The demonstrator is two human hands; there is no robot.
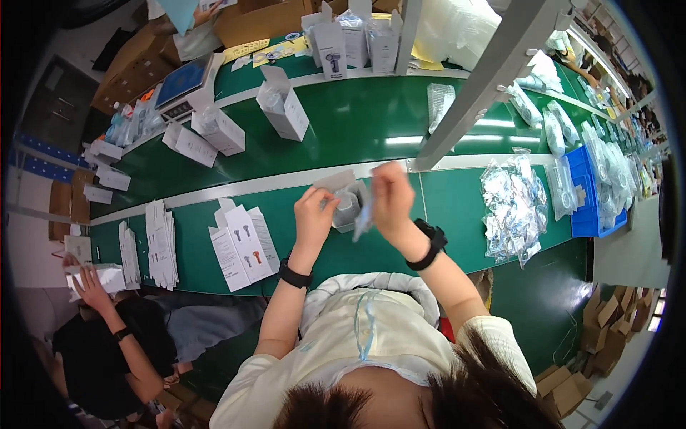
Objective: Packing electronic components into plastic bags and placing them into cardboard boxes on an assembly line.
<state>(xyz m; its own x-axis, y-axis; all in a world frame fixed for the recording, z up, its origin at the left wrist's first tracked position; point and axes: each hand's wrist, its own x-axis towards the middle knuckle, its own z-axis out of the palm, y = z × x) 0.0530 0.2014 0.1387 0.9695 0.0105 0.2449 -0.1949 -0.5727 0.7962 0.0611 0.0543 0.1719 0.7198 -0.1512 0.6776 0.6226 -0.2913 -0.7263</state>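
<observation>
In front of me at the table's edge stands an open white box, with something grey in clear wrapping showing inside. My left hand is closed at the box's left side, its thumb and fingers at the raised flap. At the right of the box my right hand is closed around a small bluish clear plastic packet; motion blurs both. The packet hangs down beside the box's right wall. To the left lie flat, unfolded printed cartons.
Stacks of flat cartons lie further left, near a co-worker's hand. A pile of silvery clear packets and a blue bin are at right. A slanted metal post rises beyond my right hand. Open boxes stand on the green conveyor.
</observation>
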